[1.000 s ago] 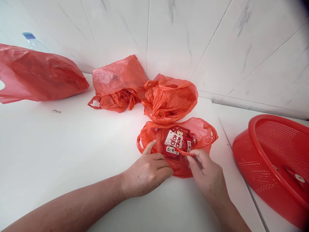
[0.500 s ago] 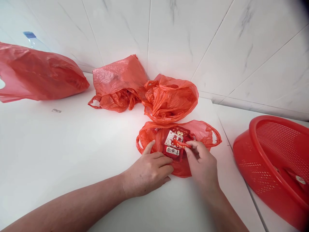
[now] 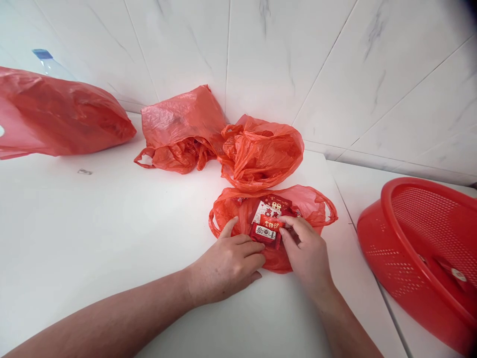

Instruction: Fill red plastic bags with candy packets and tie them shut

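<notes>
- Red packet [image 3: 269,222] with gold print sat pinched between the thumb and forefinger of the right hand [image 3: 307,248], above the open bag [image 3: 278,262].
- Left hand [image 3: 231,263] lay at that bag's near left edge, forefinger stretched, other fingers bent; I couldn't tell whether it gripped the plastic.
- White-labelled packet [image 3: 266,232] lay inside, just under the pinched one.
- Crumpled bag [image 3: 276,149] slumped just beyond.
- Perforated basket [image 3: 391,263] stood to the right; blue-capped bottle [image 3: 42,53], far left.
</notes>
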A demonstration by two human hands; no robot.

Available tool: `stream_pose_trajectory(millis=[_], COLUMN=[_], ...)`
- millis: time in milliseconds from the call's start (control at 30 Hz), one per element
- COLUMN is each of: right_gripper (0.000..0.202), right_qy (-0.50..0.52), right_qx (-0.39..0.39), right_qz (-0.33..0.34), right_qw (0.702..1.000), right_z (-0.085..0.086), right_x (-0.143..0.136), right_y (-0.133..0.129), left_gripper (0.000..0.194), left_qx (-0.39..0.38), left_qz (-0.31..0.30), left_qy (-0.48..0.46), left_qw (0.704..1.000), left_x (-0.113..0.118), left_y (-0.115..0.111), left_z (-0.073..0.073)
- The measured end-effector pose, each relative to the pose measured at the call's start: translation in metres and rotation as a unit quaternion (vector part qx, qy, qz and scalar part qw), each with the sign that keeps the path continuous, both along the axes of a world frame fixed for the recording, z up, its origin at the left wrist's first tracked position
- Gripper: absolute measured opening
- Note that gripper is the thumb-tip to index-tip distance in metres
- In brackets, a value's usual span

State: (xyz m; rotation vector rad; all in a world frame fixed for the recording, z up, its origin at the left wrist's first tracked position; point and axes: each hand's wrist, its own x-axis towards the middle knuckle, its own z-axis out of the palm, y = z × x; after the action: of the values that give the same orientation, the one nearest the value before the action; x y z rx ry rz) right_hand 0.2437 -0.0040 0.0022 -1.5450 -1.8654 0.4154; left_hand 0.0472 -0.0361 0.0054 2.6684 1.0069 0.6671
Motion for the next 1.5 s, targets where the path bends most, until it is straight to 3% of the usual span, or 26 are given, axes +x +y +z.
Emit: stream_pose_trajectory(millis=[300,600,900,1500], right_gripper=[0.029,0.034,0.022,0.028], right_qy=[-0.017,-0.02,-0.016,-0.065], right_qx=[0.038,0.016,0.028,0.029], right_qz=[0.002,0.01,0.049,0.07], right_qw=[0.999,1.0,0.998,0.995], right_z=[-0.0038,-0.0069,-0.0029,-0.0049], right_x=[-0.0019,0.0012,0.0005,0.0017], right_y=[-0.001,-0.0005,-0.0013,-0.0052], left_gripper=[0.015,0.015,0.015,0.015], left_qx=[-0.01,-0.016,-0.015,-0.02], left_qz=[-0.01,-0.005,-0.001,0.001], left_qy=[0.003,-0.005,-0.001,0.006], left_qw=[1.0,1.0,1.0,1.0], left_x=[-0.0008,-0.0003,-0.0004,-0.0001], left_y=[0.0014,0.0006,0.0006,0.0007], left_z=[0.0004,0.0015,0.0023,0.0022])
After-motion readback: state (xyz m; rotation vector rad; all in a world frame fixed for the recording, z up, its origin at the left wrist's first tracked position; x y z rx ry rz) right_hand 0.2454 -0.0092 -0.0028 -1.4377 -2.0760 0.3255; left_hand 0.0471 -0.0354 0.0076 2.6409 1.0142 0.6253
